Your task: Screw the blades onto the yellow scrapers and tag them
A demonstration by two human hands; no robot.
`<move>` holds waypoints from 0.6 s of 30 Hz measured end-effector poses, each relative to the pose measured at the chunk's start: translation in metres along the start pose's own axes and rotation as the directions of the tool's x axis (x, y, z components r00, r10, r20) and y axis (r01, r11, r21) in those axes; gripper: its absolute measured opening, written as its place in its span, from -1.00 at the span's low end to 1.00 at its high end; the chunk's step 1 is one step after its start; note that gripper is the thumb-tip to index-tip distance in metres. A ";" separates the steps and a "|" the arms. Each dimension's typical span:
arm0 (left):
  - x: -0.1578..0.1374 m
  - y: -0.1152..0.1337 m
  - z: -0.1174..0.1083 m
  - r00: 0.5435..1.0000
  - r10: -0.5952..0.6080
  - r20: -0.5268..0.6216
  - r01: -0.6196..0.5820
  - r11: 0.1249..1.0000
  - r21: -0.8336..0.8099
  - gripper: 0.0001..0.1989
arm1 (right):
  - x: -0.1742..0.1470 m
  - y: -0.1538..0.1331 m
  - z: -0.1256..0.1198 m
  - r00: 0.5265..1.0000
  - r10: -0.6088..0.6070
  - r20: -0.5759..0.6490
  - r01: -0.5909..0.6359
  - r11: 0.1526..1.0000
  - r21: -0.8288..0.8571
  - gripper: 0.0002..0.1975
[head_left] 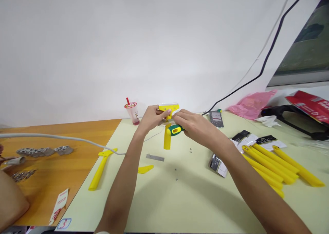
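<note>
My left hand (150, 117) is closed around the head of a yellow scraper (167, 107), thumb on its front, with the handle hanging down. In my right hand (192, 122) is a screwdriver (175, 130) with a green and yellow handle, lying across in front of the scraper's handle. The fingers hide its tip. Below on the table lie a flat metal blade (155, 157), a yellow scraper head plate (145, 169) and several small screws or nuts (176, 179). A yellow scraper handle (102, 167) rests to the left of my left forearm.
Several yellow handles (277, 165) and black-and-white packets (218, 165) lie at right. A cup with a straw (132, 114) and a dark device (216, 119) stand near the wall. At left, another person's arm (11, 203) is beside metal parts (45, 151). A grey cable (77, 140) crosses over.
</note>
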State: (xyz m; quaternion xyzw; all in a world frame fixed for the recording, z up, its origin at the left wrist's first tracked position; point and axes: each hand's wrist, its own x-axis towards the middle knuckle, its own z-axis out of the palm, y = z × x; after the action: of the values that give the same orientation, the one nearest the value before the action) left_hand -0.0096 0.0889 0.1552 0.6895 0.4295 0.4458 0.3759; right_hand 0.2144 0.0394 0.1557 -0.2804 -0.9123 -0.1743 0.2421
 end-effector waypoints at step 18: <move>-0.004 0.009 -0.002 0.995 0.094 -0.024 -0.097 0.976 -0.197 -0.59 | 0.001 0.019 0.021 0.891 0.093 -0.445 -0.104 0.995 -0.001 -0.74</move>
State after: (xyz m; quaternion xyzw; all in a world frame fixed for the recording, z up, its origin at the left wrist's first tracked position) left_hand -0.0101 0.0819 0.1626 0.6652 0.3521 0.5088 0.4179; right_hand 0.2176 0.0645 0.1428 -0.2820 -0.8153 -0.2324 0.4491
